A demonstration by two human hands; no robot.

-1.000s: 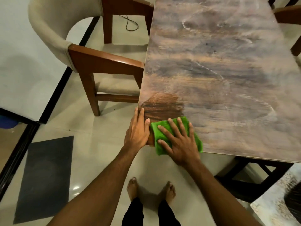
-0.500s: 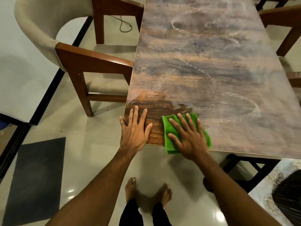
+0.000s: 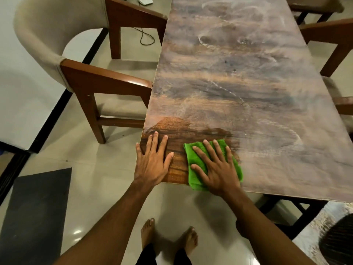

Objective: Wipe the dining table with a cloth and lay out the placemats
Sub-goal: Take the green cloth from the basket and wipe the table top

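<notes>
While my left hand (image 3: 152,163) stays flat, fingers spread, at the tabletop (image 3: 248,83) corner, my right hand (image 3: 215,167), fingers splayed, has pushed the green cloth (image 3: 193,169) rightward. The wiped dark patch (image 3: 177,129) has widened.

The right hand (image 3: 216,167) has slid the bright green terry cloth (image 3: 194,169) rightward along the near edge of the dusty wooden tabletop (image 3: 248,83), widening the dark wiped streak; the left hand (image 3: 152,161) has flattened onto that corner.
</notes>
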